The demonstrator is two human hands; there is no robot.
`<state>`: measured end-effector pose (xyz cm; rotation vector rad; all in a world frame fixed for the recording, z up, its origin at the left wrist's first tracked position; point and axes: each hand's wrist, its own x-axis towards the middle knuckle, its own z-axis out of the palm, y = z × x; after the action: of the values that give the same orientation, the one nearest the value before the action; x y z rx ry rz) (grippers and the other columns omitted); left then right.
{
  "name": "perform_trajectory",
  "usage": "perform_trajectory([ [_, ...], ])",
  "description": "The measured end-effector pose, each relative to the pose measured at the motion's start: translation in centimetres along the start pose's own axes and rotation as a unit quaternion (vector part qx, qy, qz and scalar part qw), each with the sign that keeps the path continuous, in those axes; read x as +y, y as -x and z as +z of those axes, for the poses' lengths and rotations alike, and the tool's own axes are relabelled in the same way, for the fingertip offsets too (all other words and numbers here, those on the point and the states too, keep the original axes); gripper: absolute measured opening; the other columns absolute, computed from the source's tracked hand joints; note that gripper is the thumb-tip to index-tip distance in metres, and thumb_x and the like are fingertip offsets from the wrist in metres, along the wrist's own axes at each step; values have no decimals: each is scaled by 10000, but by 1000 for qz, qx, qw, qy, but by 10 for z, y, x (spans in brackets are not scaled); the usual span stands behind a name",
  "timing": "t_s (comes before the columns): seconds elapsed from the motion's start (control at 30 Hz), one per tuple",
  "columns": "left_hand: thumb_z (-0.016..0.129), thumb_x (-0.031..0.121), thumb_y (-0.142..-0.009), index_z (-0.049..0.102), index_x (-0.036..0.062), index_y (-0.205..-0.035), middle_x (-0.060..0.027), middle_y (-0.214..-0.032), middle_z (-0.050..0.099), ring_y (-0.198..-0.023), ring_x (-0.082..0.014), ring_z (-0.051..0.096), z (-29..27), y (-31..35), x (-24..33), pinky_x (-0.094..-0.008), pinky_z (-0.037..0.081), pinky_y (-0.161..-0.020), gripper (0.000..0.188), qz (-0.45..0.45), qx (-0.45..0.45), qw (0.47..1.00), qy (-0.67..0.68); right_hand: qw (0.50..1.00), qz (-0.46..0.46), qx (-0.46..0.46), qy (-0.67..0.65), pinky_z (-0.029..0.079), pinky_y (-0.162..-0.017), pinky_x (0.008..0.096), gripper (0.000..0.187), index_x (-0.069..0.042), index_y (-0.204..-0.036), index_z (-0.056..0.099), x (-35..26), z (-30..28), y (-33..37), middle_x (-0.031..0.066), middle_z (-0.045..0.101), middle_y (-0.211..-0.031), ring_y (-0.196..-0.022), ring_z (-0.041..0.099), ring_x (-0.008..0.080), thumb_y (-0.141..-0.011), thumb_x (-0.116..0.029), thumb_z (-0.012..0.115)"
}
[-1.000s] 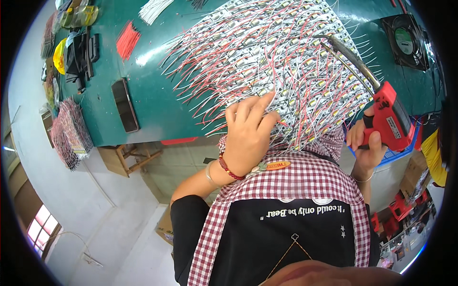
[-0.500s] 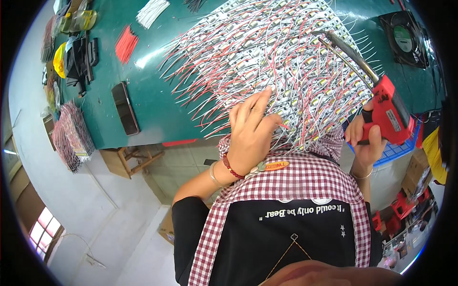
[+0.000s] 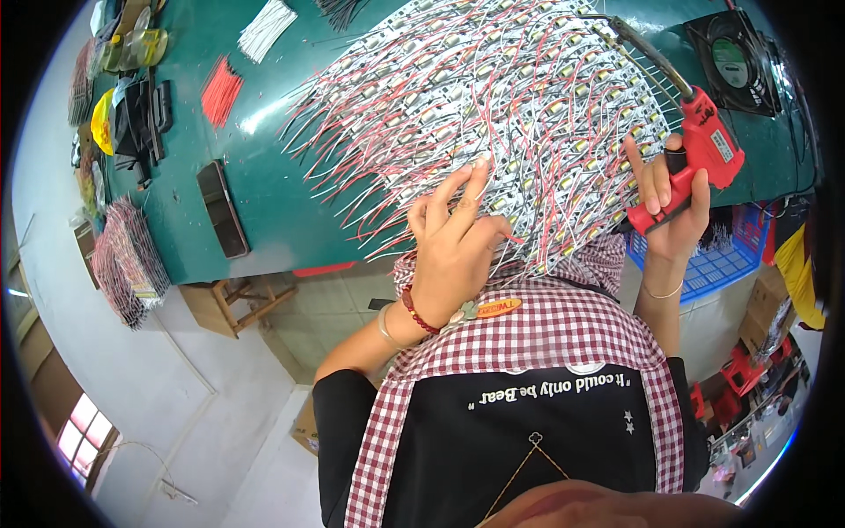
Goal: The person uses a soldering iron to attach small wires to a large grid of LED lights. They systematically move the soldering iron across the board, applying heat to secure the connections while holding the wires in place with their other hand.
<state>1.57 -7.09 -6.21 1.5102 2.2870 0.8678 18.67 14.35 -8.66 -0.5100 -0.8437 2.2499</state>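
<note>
A broad sheet of joined small circuit boards (image 3: 528,114) lies on the green table, bristling with red, white and black wires. My left hand (image 3: 451,246) rests on its near edge with the fingers apart, the fingertips among the wires and the thumb close to a red wire end. My right hand (image 3: 671,207) is wrapped round the handle of a red soldering gun (image 3: 711,145), its index finger stretched out. The gun's long dark metal nose points away over the sheet's far right part, and its tip reaches the far edge of the boards.
Bundles of cut red wires (image 3: 221,91) and white wires (image 3: 268,30) lie at the far left, with a phone (image 3: 222,209) nearer. A black fan (image 3: 732,62) stands at the far right. Below the table edge is a blue basket (image 3: 722,268). Wired boards (image 3: 132,260) are stacked at the left.
My right hand has moved away from me with the soldering gun, whose nose has shifted farther out over the boards. My left hand stays at nearly the same spot on the sheet.
</note>
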Motion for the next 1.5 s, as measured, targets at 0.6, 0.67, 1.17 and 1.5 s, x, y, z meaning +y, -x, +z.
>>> perform_trajectory([
  [0.6, 720, 82, -700, 660, 136, -766, -120, -1418, 460, -1212, -311, 449, -5, -9, -4, -407, 274, -954, 104, 14, -10, 999, 29, 999, 8, -4, 44, 247, -1124, 464, 402, 9, -1136, 466, -1, 4, -1, 5, 431, -558, -450, 458, 109, -961, -353, 469],
  [0.67, 703, 89, -724, 657, 149, -785, -105, -1382, 480, -1197, -303, 447, -6, -12, -2, -412, 270, -939, 97, 8, -7, 999, 35, 999, 8, 0, 44, 254, -1120, 463, 398, 8, -1125, 465, 0, 4, -1, 5, 429, -555, -445, 455, 108, -960, -354, 470],
  [1.17, 657, 95, -787, 671, 122, -823, -23, -1207, 585, -1084, -258, 455, -43, -65, -13, -402, 316, -928, 47, 2, -182, 981, 58, 1000, 4, 2, 25, 273, -1103, 488, 401, 10, -1124, 471, 3, 5, -2, -4, 418, -550, -435, 443, 99, -968, -358, 446],
  [1.5, 688, 73, -747, 674, 115, -816, -75, -1232, 589, -1082, -264, 516, -36, -50, -16, -397, 346, -917, 83, -4, -112, 986, 122, 1000, 4, 0, 25, 288, -1096, 481, 394, 11, -1130, 462, 2, 6, -2, -4, 418, -550, -437, 444, 96, -976, -350, 422],
])
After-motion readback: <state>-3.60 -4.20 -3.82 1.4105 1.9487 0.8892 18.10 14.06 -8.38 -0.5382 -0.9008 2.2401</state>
